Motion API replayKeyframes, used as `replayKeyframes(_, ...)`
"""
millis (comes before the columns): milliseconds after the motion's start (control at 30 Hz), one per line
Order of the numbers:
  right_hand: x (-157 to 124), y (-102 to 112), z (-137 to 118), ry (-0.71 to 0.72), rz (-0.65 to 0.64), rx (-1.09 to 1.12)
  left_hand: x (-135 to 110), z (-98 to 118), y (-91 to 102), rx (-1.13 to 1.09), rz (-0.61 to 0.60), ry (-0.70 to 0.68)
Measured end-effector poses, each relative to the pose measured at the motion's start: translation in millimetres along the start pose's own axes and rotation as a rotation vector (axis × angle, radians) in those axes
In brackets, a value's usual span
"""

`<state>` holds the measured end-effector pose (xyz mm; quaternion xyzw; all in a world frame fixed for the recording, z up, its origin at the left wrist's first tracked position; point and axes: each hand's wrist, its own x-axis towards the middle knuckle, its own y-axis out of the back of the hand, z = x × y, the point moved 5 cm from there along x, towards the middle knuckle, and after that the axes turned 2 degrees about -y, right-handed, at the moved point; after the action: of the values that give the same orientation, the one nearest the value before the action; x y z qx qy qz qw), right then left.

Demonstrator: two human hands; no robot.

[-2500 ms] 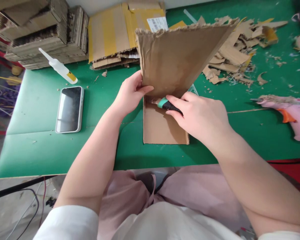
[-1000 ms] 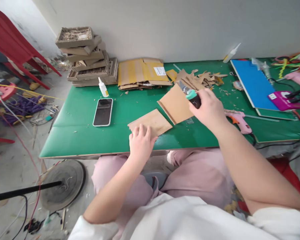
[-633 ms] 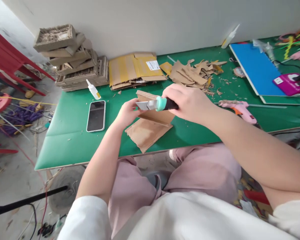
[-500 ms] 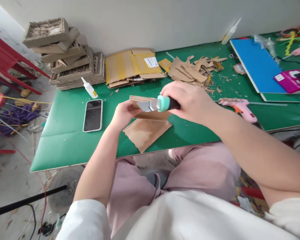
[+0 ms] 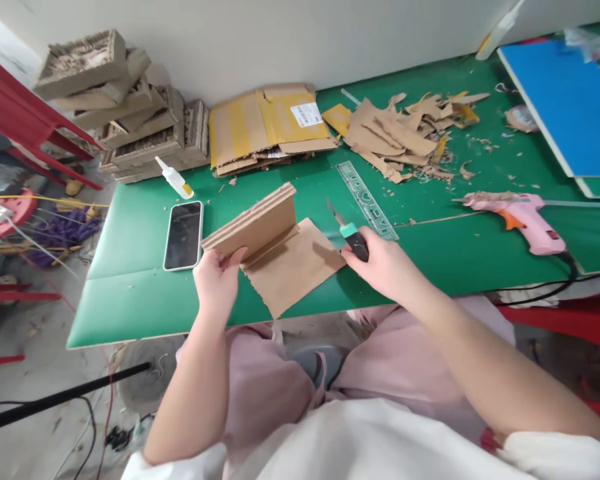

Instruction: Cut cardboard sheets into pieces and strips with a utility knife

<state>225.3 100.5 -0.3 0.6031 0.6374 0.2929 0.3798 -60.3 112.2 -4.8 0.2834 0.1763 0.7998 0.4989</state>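
Note:
My left hand grips the near end of a stack of brown cardboard pieces and holds it tilted above the green table. A flat cardboard sheet lies under it at the table's front edge. My right hand is closed round the black grip of a utility knife with a teal collar, blade pointing away, low over the table just right of the sheet. A clear green ruler lies beyond the knife.
A phone lies face up left of the cardboard, a small glue bottle behind it. Stacked cardboard trays, flattened boxes and torn scraps line the back. A pink glue gun lies right, a blue board beyond.
My right hand has dropped the knife from in front of the held cardboard to the table on the right. My left hand has drawn the stack left and lower. The ruler now shows.

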Motion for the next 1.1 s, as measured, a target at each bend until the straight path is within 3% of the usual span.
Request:
replayKeyframes(200,-4,-6,3,0.018,-0.108,0.171,2,-1,-5.3,0.054,-0.006,-0.097)
replayKeyframes(400,17,11,20,-0.177,-0.155,0.875,12,-2,-13.0,0.058,-0.131,-0.172)
replayKeyframes(533,30,11,23,-0.227,-0.183,1.155,17,1,-14.7,0.019,-0.121,-0.165)
replayKeyframes(733,32,-12,32,-0.297,-0.341,1.244,17,-4,-19.1,0.075,-0.131,-0.127)
replayKeyframes(933,31,-8,34,-0.132,-0.293,1.113,13,-14,-16.3,0.128,-0.112,0.022)
replayKeyframes(1100,29,-1,37,-0.056,-0.203,1.12,11,-7,-14.2,0.154,-0.065,-0.007)
